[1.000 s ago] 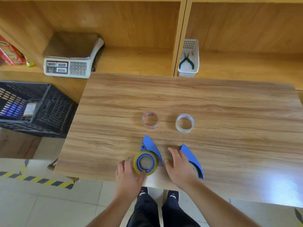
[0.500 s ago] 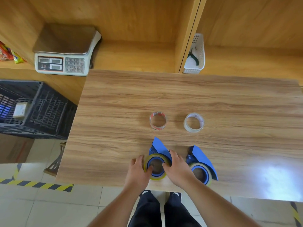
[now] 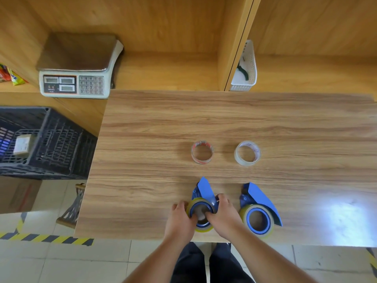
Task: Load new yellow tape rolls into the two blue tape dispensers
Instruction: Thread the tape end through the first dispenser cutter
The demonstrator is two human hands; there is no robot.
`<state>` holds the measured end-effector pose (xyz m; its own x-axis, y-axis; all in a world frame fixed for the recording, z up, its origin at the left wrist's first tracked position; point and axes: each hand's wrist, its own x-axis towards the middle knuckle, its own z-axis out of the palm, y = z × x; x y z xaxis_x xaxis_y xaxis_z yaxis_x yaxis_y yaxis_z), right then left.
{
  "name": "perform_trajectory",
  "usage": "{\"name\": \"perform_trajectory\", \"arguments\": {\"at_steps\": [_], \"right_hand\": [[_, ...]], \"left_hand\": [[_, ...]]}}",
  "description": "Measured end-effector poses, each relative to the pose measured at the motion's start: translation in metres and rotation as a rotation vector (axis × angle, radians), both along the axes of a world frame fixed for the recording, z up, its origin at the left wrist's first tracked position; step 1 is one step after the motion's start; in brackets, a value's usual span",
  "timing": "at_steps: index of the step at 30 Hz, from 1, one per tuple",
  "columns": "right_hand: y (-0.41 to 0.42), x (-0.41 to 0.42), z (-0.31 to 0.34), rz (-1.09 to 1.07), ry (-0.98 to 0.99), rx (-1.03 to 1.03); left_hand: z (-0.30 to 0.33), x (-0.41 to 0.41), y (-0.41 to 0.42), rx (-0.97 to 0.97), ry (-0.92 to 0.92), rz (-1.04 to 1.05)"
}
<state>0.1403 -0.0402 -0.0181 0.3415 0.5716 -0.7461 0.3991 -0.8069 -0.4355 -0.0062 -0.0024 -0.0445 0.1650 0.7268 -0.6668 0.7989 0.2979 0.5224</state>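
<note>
Wood-grain counter (image 3: 224, 123), shelving behind. Two blue tape dispensers at 6 o'clock edge, each carrying a yellow tape roll: left dispenser (image 3: 205, 189) with roll (image 3: 204, 228), right dispenser (image 3: 260, 196) with roll (image 3: 257, 220). Left hand (image 3: 180, 219) and right hand (image 3: 224, 214) both on left roll, each grip closed around it, fingertips inside core. Two emptied clear rings toward 12: (image 3: 202, 152), (image 3: 247, 153). White basket (image 3: 246, 68) at 1 o'clock, dark-handled tool inside. Black crate (image 3: 47, 144) at 9, small box inside.
</note>
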Motion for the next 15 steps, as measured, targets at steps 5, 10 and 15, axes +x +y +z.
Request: {"name": "perform_trajectory", "arguments": {"at_steps": [5,10,15], "right_hand": [[-0.002,0.002,0.010,-0.069,0.023,0.013],[-0.003,0.009,0.034,-0.115,0.088,0.094],[0.000,0.023,0.067,-0.222,0.170,0.211]], "left_hand": [[0.016,-0.005,-0.004,0.050,-0.020,-0.002],[0.044,-0.003,-0.002,0.126,-0.071,0.011],[0.084,0.009,0.001,0.226,-0.203,0.026]]}}
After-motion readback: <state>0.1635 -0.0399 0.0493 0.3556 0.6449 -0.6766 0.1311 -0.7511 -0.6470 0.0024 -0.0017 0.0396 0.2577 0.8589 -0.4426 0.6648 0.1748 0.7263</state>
